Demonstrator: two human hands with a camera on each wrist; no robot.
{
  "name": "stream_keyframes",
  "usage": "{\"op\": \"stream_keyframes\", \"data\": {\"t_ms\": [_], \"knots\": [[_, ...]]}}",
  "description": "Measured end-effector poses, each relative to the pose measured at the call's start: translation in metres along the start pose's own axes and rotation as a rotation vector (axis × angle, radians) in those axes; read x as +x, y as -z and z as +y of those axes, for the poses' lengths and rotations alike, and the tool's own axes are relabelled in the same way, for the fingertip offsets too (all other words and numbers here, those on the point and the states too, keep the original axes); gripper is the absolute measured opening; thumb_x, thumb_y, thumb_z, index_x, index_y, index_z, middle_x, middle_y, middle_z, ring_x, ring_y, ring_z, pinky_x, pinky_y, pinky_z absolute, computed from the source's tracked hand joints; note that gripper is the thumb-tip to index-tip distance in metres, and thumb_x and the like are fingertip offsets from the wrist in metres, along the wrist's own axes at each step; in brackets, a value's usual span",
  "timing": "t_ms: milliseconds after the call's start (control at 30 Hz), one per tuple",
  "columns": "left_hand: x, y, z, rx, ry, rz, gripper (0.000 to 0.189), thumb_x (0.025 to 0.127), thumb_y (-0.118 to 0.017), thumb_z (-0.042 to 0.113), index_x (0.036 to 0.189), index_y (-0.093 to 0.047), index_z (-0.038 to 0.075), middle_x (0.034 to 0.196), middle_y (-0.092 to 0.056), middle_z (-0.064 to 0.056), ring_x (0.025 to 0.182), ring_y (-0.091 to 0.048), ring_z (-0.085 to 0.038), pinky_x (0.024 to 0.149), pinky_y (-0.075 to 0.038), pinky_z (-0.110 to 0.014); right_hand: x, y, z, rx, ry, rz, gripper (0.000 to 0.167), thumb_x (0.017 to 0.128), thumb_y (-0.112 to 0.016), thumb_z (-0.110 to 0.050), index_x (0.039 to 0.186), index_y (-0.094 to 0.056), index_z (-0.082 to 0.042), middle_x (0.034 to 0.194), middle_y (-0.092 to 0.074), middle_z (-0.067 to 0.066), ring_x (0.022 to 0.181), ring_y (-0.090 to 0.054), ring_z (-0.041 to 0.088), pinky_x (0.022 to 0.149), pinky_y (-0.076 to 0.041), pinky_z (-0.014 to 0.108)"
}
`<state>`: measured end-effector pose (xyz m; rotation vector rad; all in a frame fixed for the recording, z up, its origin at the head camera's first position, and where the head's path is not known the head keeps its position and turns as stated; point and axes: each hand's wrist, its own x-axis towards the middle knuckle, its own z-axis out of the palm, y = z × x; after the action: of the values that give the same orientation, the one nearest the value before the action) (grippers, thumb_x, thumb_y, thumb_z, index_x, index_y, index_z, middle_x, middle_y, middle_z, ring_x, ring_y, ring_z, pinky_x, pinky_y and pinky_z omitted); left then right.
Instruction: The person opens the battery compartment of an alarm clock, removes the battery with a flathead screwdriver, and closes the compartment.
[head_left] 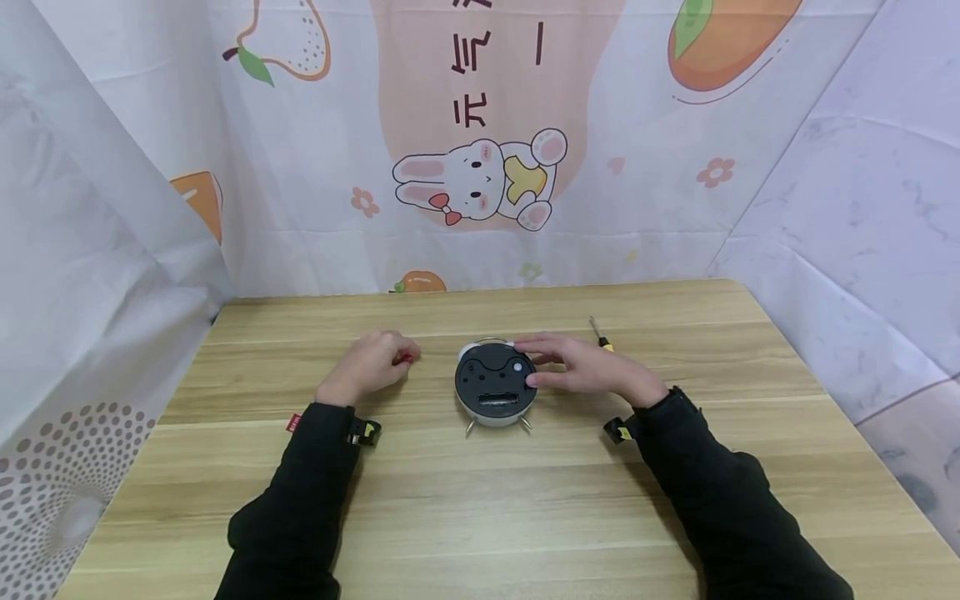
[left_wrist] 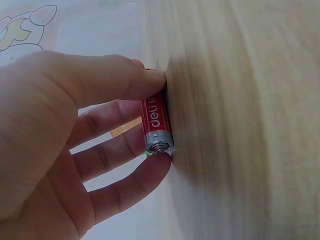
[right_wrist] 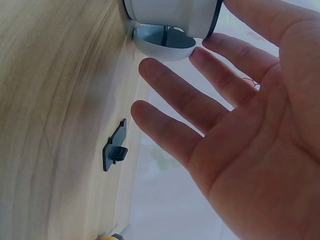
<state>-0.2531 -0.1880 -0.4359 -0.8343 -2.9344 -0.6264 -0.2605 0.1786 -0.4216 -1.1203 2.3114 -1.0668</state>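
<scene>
The fingers (left_wrist: 125, 187) of the left hand (head_left: 369, 364) are drawn in, and we see a red battery (left_wrist: 153, 116) pinched between the thumb and the fingertips. In the left wrist view, its silver end with the small nub faces us, and white lettering runs along its side. The battery is held close to the worktop (head_left: 487, 517), left of the clock (head_left: 495, 379) and apart from it.

The clock lies near the middle of the worktop with its black back upward and its two thin legs (head_left: 470, 428) pointing toward us. A long slot sits in that back, nearer the legs; we cannot quite tell from here whether anything lies in it. A white bell (right_wrist: 165, 52) shows at the side of its pale body.

At the clock's right side we find the right hand (head_left: 588, 367), its fingers spread and nearly straight, with thumb and fingertips touching the edge. Near this hand a small black cover (right_wrist: 115, 145) lies on the worktop, and just beyond the hand we see a screwdriver (head_left: 602, 337) with a yellow and black handle. Both arms wear black sleeves (head_left: 296, 500), and behind the worktop hangs a white curtain (head_left: 300, 167) printed with a rabbit.
</scene>
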Motion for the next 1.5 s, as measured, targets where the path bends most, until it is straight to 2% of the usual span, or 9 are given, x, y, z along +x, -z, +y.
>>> {"op": "stream_keyframes", "data": {"t_ms": [567, 733, 933, 1033, 1100, 1300, 1500], "knots": [[0.000, 0.000, -0.001, -0.021, 0.032, -0.021, 0.021, 0.089, -0.070, 0.003, 0.109, -0.077, 0.005, 0.097, -0.069, -0.007, 0.083, -0.055, -0.021, 0.077, -0.047, -0.038, 0.000, 0.000, 0.000, -0.008, -0.002, -0.002, 0.058, 0.099, -0.069, -0.021, 0.149, -0.048, 0.002, 0.154, -0.042, 0.019, 0.135, -0.049, 0.033, 0.105, -0.045, 0.046], [0.001, -0.001, -0.001, -0.033, 0.034, -0.022, 0.021, 0.091, -0.071, 0.005, 0.111, -0.077, 0.005, 0.104, -0.071, -0.007, 0.090, -0.060, -0.021, 0.084, -0.050, -0.040, 0.000, 0.000, 0.000, -0.006, 0.001, -0.002, 0.058, 0.100, -0.068, -0.021, 0.149, -0.047, 0.002, 0.154, -0.042, 0.021, 0.134, -0.050, 0.033, 0.105, -0.045, 0.046], [0.003, 0.001, 0.008, -0.062, -0.056, 0.025, 0.025, 0.093, -0.071, 0.008, 0.117, -0.074, 0.005, 0.116, -0.070, -0.007, 0.108, -0.063, -0.024, 0.094, -0.050, -0.043, 0.000, 0.000, 0.000, -0.008, -0.004, -0.003, 0.059, 0.100, -0.068, -0.022, 0.150, -0.047, 0.002, 0.155, -0.041, 0.021, 0.134, -0.050, 0.033, 0.105, -0.045, 0.046], [0.005, 0.004, 0.015, -0.062, -0.104, 0.055, 0.027, 0.095, -0.071, 0.009, 0.122, -0.072, 0.005, 0.121, -0.068, -0.008, 0.112, -0.062, -0.025, 0.096, -0.049, -0.045, 0.000, 0.000, 0.000, -0.011, -0.010, -0.002, 0.059, 0.100, -0.068, -0.022, 0.150, -0.047, 0.001, 0.155, -0.041, 0.021, 0.133, -0.051, 0.033, 0.105, -0.045, 0.046], [0.006, 0.005, 0.021, -0.072, -0.129, 0.066, 0.030, 0.096, -0.071, 0.011, 0.125, -0.071, 0.006, 0.124, -0.067, -0.009, 0.109, -0.063, -0.026, 0.096, -0.049, -0.045, 0.000, 0.000, 0.000, -0.008, -0.013, -0.003, 0.059, 0.100, -0.068, -0.022, 0.150, -0.047, 0.001, 0.155, -0.041, 0.021, 0.133, -0.051, 0.033, 0.105, -0.045, 0.045], [0.009, 0.004, 0.039, -0.132, -0.141, 0.038, 0.045, 0.099, -0.068, 0.034, 0.136, -0.064, 0.008, 0.136, -0.062, -0.008, 0.123, -0.058, -0.025, 0.103, -0.046, -0.042, 0.000, -0.001, 0.000, -0.009, -0.014, -0.003, 0.059, 0.099, -0.069, -0.020, 0.149, -0.047, 0.002, 0.154, -0.041, 0.021, 0.135, -0.049, 0.033, 0.105, -0.046, 0.045], [0.011, -0.001, 0.054, -0.135, -0.075, -0.053, 0.079, 0.090, -0.068, 0.063, 0.149, -0.052, 0.013, 0.149, -0.050, -0.009, 0.136, -0.048, -0.024, 0.107, -0.043, -0.046, 0.000, 0.000, 0.000, -0.017, -0.013, -0.004, 0.058, 0.099, -0.068, -0.021, 0.149, -0.047, 0.001, 0.154, -0.041, 0.022, 0.136, -0.048, 0.034, 0.105, -0.045, 0.046]]}}
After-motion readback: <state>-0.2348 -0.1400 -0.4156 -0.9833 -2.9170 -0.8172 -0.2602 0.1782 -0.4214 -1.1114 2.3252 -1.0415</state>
